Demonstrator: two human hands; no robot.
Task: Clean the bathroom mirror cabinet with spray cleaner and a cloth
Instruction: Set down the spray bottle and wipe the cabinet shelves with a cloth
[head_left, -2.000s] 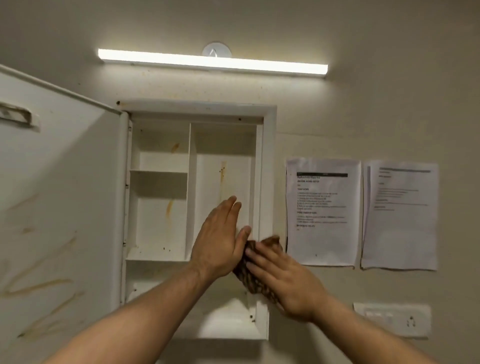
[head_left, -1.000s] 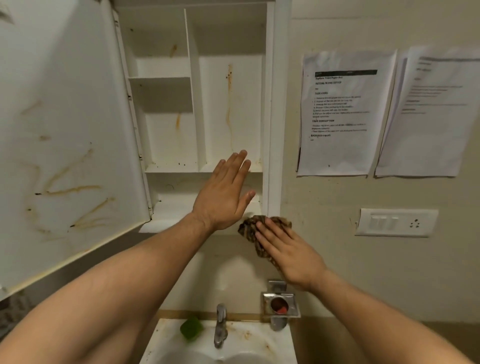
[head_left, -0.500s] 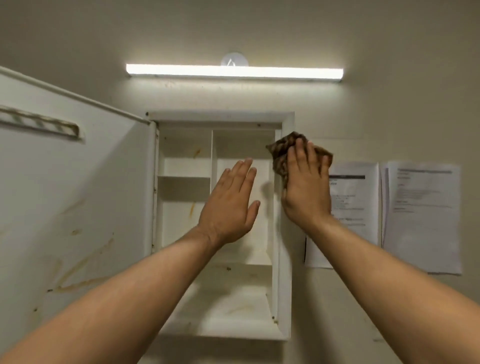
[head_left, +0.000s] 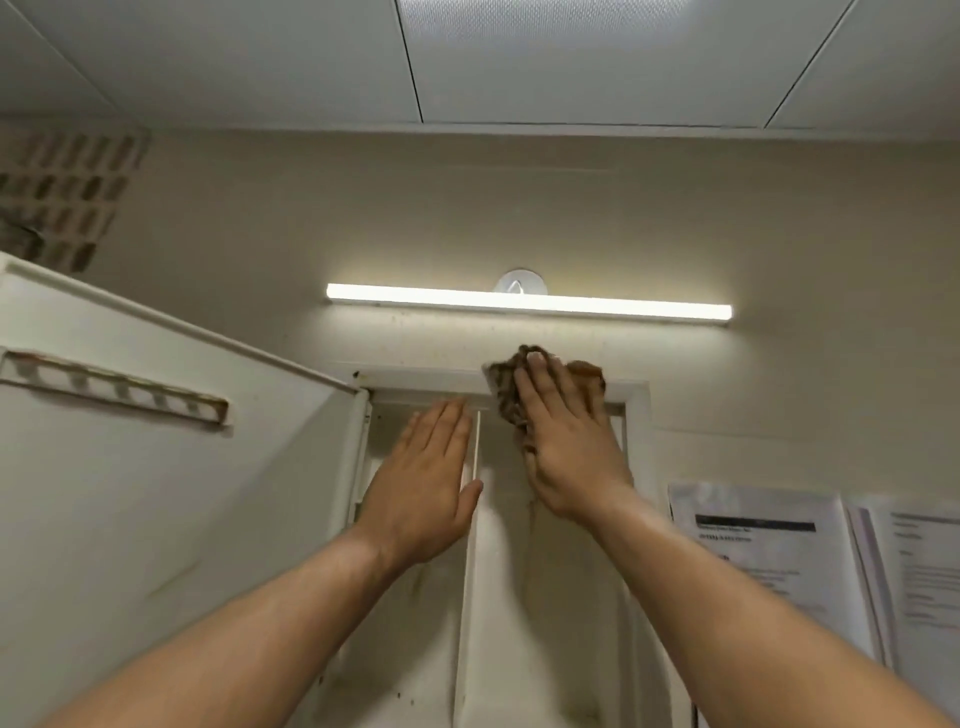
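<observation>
we noted right hand, fingers straight, pressing cloth on cabinet top frame | left hand flat, fingers straight, empty, before cabinet interior

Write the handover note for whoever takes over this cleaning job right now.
Right hand: flat, pressing the cloth on the cabinet's top frame.
Left hand: open, holding nothing, in front of the divider.
Door: swung open leftward. Spray cleaner not in view.
Left: brown streaks on the back panel and door. What is already done cannot be judged.
</observation>
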